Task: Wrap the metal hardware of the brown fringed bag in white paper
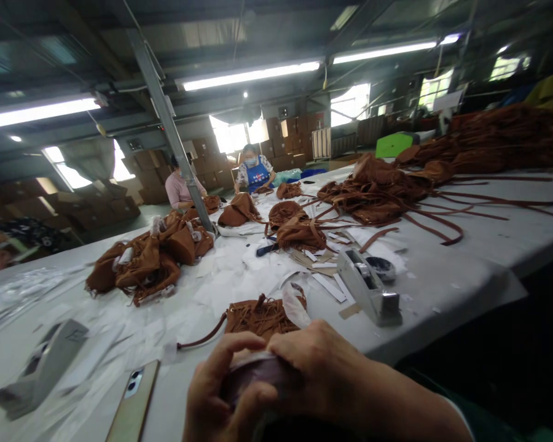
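Observation:
Low in the head view, my left hand curls its fingers and thumb around a dark, brownish-purple bundle that seems wrapped in thin plastic. My right hand comes in from the right and closes on the same bundle, its fingers partly hidden. What lies inside the wrapping is too blurred to name. Just beyond my hands, a brown fringed bag rests on the table, its strap stretched out to the left. A whitish plastic piece lies against that bag's right side.
Tape dispensers stand at left and right. A phone lies at front left. Brown bags are heaped at left and right. A metal post rises mid-table. Two people, one in a blue apron, sit across.

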The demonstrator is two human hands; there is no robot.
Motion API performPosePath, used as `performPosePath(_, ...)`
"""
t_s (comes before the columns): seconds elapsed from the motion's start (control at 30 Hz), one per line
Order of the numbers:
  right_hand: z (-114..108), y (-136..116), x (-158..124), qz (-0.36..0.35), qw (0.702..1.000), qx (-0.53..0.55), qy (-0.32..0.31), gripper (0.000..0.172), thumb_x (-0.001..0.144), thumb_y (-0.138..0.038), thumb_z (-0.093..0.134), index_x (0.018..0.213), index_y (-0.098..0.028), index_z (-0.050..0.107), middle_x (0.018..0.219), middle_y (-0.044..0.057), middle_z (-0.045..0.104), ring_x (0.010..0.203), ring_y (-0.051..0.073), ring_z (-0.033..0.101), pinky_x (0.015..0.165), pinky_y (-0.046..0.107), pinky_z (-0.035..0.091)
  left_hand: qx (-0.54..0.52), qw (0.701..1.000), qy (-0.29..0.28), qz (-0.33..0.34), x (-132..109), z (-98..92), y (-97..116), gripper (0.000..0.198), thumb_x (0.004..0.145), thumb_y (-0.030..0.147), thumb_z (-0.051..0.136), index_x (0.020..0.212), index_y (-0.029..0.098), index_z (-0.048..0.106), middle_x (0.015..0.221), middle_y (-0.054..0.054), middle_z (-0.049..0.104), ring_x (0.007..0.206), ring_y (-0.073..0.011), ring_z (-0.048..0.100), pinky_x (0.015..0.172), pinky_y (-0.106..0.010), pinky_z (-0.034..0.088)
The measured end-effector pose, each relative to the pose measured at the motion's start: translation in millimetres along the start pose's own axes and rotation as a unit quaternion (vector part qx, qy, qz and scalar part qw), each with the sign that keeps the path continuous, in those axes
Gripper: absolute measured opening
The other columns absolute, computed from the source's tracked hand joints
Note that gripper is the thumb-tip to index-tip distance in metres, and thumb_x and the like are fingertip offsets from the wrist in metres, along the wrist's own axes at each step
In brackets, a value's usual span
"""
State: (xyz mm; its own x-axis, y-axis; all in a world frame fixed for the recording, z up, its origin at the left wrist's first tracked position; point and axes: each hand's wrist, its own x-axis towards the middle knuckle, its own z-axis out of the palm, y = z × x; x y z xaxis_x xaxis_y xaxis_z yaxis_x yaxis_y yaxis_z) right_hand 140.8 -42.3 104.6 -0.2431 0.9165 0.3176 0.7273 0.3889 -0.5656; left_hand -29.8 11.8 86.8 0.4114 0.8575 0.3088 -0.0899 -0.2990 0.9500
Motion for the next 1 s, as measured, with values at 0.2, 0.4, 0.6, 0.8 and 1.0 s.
performPosePath(0.2,-3,-5,16,0.035,0.975,0.219,0.031,0.028,0.081,-0.042,0.065,0.083,-0.015,0.058,0.065,-0.005,0.051,0.055,0.008,0.043,0.045,0.016,0.03,-0.096,0.982,0.162,0.035,21,1.3,7,0.043,0.08,0.065,0.057,0.094,0.025,0.049,0.052,0.005,0.055,0.039,-0.0112,0.044,0.039,-0.019,0.033)
performPosePath(0.4,13,21,13,0.044,0.996,-0.03,0.071,0.02,0.081,-0.034,0.068,0.085,-0.015,0.062,0.073,0.003,0.065,0.061,0.016,0.058,0.055,0.022,0.035,0.035,0.983,-0.175,-0.031,47,-2.7,11,0.067,0.074,0.07,0.059,0.115,0.017,0.056,0.078,-0.006,0.068,0.063,-0.0177,0.061,0.055,-0.022,0.047)
performPosePath(0.6,-9,16,23,-0.028,0.993,-0.103,0.057,0.038,0.074,-0.047,0.076,0.094,-0.017,0.064,0.076,0.003,0.069,0.065,0.019,0.063,0.052,0.023,0.032,0.084,0.977,-0.189,-0.055,50,-2.7,35,0.058,0.069,0.046,0.077,0.115,0.016,0.06,0.074,-0.006,0.068,0.063,-0.0178,0.061,0.052,-0.02,0.041)
performPosePath(0.8,-47,30,20,-0.057,0.986,-0.147,0.057,0.033,0.079,-0.05,0.071,0.075,-0.019,0.062,0.059,-0.002,0.06,0.053,0.012,0.054,0.05,0.022,0.026,-0.047,0.986,-0.142,-0.074,53,-15.5,6,0.064,0.067,0.059,0.075,0.108,0.015,0.054,0.057,-0.001,0.061,0.045,-0.0078,0.047,0.042,-0.013,0.024)
performPosePath(1.0,-53,47,17,-0.043,0.994,-0.095,0.031,0.042,0.084,-0.059,0.062,0.073,-0.019,0.06,0.056,-0.003,0.052,0.051,0.011,0.049,0.05,0.021,0.026,-0.125,0.989,-0.061,-0.055,54,-22.8,2,0.065,0.059,0.056,0.082,0.103,0.018,0.051,0.053,0.003,0.059,0.041,-0.0074,0.047,0.042,-0.012,0.029)
